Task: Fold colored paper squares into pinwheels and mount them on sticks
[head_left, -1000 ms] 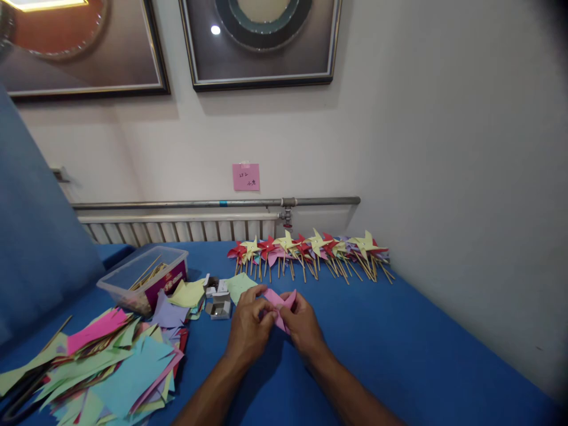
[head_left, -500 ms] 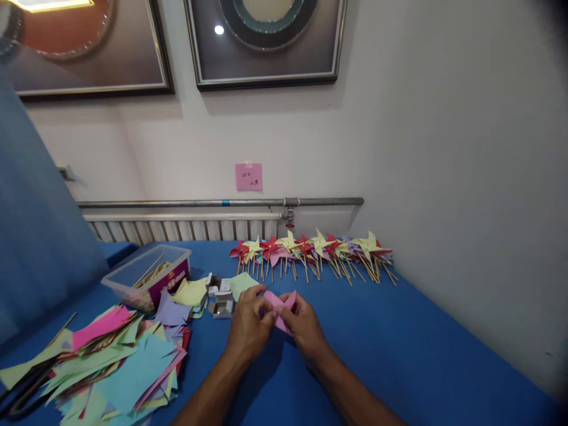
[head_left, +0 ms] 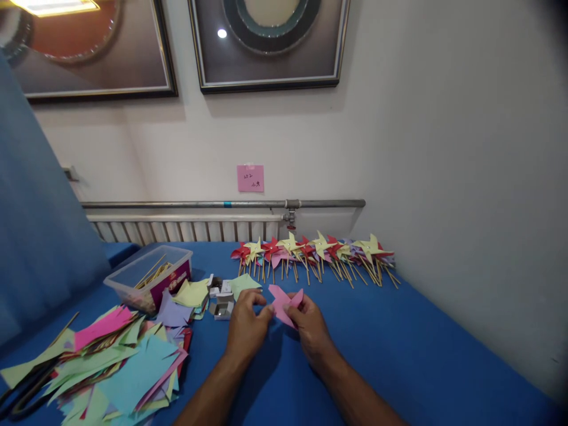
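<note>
A pink paper pinwheel [head_left: 280, 303], its corners folded inward, is pinched between the thumb and fingers of my right hand [head_left: 312, 328]. My left hand [head_left: 247, 325] is just to its left, thumb and forefinger apart with a gap between them; no object shows in it. Just beyond that hand lies a pale green paper sheet [head_left: 243, 284]. Beside the sheet are two small white boxes, the nearer box [head_left: 222, 309] with its flaps up and small contents I cannot make out.
Finished pinwheels [head_left: 322, 245] on sticks line the back of the blue-covered table [head_left: 377, 355]. At left stand a clear plastic tub [head_left: 151, 278] of sticks, a heap of cut coloured paper [head_left: 137, 373] and black-handled scissors [head_left: 33, 384]. A wall rises on the right.
My left hand has let go of the pink pinwheel and drawn slightly left. My right hand has moved a little right, still holding it. The view has shifted slightly.
</note>
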Demonstrator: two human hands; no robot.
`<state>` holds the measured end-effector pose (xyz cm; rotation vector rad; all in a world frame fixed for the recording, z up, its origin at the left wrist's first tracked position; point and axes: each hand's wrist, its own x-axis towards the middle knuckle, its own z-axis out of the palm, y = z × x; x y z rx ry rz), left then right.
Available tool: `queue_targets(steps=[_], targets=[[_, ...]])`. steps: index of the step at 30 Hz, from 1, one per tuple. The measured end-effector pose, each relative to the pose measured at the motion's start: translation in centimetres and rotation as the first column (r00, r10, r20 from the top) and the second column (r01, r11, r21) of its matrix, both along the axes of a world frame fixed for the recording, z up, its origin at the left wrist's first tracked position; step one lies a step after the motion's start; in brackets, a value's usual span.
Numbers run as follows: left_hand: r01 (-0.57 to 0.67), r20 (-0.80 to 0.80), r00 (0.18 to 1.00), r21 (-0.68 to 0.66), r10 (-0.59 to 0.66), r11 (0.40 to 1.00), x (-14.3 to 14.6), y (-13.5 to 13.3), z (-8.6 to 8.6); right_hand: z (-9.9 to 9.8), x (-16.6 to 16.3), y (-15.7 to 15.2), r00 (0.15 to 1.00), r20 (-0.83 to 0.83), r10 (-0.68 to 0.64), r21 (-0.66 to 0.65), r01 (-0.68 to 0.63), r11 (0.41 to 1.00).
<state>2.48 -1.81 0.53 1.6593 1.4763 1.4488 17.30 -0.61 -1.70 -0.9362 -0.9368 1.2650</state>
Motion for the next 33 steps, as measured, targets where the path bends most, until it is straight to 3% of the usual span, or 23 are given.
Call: queue_targets(steps=[2, 4, 7, 15, 24, 33], targets=[[0.072, 0.158, 0.986, -0.161, -0.046, 0.984, -0.1, 0.3, 0.0, 0.2, 0.1, -0.1, 0.999, -0.025, 0.030, 0.006, -0.030, 1.000], [0.235, 0.322, 0.936, -0.280, -0.139, 0.931, -0.1, 0.6, -0.2, 0.4, 0.0, -0.4, 0.998, -0.012, 0.068, 0.018, -0.068, 0.998], [0.385, 0.482, 0.849, -0.287, -0.215, 0.877, 0.0, 1.1, -0.9, 0.5, -0.3, -0.7, 0.992, 0.071, 0.106, 0.051, -0.110, 0.993], [0.324, 0.464, 0.873, -0.325, -0.148, 0.888, 0.2, 1.5, -1.7, -0.1, -0.5, -0.5, 0.972, 0.225, 0.070, 0.046, -0.082, 0.996], [0.269, 0.354, 0.925, -0.346, -0.140, 0.899, -0.1, 1.6, -1.7, -0.1, -0.4, -0.4, 0.983, 0.135, 0.123, -0.005, -0.123, 0.992], [0.282, 0.375, 0.916, -0.345, -0.144, 0.895, 0.0, 1.5, -1.5, -0.7, -0.2, -0.7, 0.976, 0.089, 0.199, -0.020, -0.198, 0.980]])
